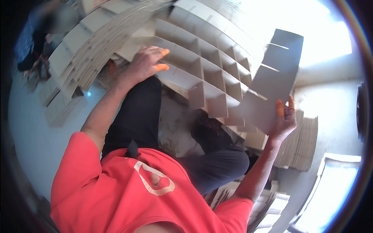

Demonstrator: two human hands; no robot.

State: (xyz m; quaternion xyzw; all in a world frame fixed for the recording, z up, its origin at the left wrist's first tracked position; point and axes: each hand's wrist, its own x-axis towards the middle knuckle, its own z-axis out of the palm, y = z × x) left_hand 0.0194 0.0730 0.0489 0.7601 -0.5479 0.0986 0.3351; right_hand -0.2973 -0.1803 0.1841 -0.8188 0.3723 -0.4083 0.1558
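Right hand (285,123) live, fingers clamped on slotted cardboard strip (280,79), strip stretching up beyond fingertips. Left hand (145,65), fingers apart, cardboard divider grid (213,79) right of fingertips.

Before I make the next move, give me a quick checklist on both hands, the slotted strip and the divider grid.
1. Right hand gripping the slotted strip: ok.
2. Strip's slots visible: ok.
3. Divider grid cells standing open: ok.
4. Left hand touching the grid: cannot tell; its fingers are spread by the left end.
5. Strip's lower end apart from the grid: cannot tell; they overlap in view.
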